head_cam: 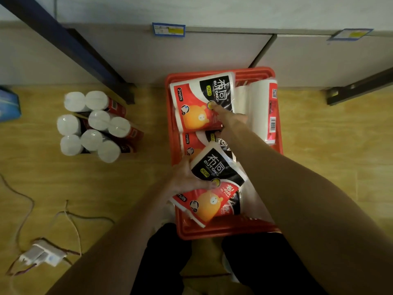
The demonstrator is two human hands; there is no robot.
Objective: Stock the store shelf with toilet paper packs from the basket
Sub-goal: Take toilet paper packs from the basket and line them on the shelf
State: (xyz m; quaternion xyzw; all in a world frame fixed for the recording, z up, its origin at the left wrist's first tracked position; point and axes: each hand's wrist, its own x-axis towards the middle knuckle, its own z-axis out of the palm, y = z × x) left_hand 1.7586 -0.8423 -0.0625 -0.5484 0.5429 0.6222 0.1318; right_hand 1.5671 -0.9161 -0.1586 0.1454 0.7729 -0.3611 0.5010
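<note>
Looking down from my head: my left hand (187, 179) wraps its fingers around a toilet paper pack (214, 184) at the near end of the red basket (170, 116). My right hand (229, 120) reaches deeper, fingers spread onto the far pack (204, 101). I'm picking up; next, lift clear toward the shelf (148, 54).

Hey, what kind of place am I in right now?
Probably a shop aisle: price tags clipped to a shelf edge, a red shopping basket and packs of toilet paper inside it.
</note>
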